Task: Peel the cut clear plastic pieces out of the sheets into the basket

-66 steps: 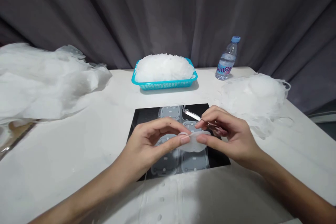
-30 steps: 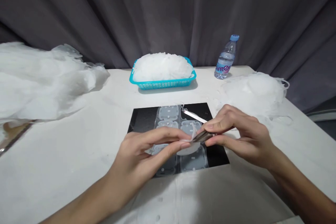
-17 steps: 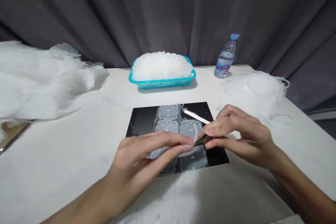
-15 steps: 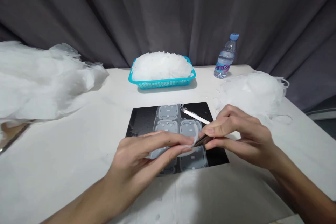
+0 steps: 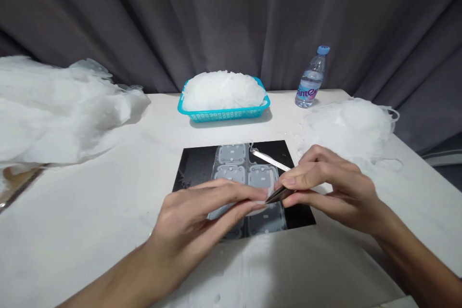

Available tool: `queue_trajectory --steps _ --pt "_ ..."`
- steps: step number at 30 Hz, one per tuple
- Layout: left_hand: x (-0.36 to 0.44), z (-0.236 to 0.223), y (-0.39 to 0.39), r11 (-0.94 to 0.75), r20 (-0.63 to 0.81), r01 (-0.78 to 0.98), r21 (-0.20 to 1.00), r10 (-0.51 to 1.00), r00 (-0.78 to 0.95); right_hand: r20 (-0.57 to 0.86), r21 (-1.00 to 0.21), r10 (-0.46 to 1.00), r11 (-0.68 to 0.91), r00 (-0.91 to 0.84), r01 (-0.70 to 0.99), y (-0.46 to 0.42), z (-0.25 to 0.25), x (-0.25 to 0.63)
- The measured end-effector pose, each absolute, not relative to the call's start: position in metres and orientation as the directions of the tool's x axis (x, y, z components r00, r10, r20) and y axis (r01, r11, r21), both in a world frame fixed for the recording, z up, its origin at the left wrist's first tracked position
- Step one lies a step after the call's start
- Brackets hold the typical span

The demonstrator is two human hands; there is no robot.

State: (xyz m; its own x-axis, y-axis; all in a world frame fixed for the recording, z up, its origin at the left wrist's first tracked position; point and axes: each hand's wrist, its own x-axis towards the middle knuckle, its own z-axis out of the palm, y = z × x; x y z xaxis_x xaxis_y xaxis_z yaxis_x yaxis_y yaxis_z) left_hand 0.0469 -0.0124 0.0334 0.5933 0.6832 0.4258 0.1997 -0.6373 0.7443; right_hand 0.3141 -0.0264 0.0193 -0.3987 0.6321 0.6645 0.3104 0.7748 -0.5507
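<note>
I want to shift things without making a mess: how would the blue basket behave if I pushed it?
The blue basket looks broad and low, so it would probably slide rather than tip. The white pieces heap above its rim, so some might spill if jolted.

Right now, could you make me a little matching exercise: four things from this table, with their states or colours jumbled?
1. perforated basket
2. water bottle
3. left hand
4. right hand

A. grips a dark metal tool
B. clear, with a blue cap
C. pinches a translucent white piece
D. turquoise, heaped with white pieces

Pairs: 1-D, 2-B, 3-C, 4-A
</note>
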Motion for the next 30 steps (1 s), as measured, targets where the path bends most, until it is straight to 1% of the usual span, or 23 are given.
queue_trajectory --steps 16,23,30 --pt "0.0484 0.0330 -0.0147 -0.611 0.418 0.203 0.765 0.710 0.566 0.659 -0.576 0.640 0.767 -0.395 0.283 -0.0266 0.0175 0.3150" --pt "0.0534 0.0303 -0.0150 -0.547 0.392 0.206 0.811 0.770 0.503 0.663 -0.586 0.642 0.765 -0.384 0.268 -0.0267 0.0190 0.3141" --pt "0.0567 0.0349 -0.0154 -0.499 0.346 0.229 0.836 0.802 0.487 0.667 -0.603 0.650 0.758 -0.365 0.247 -0.0272 0.0182 0.3129"
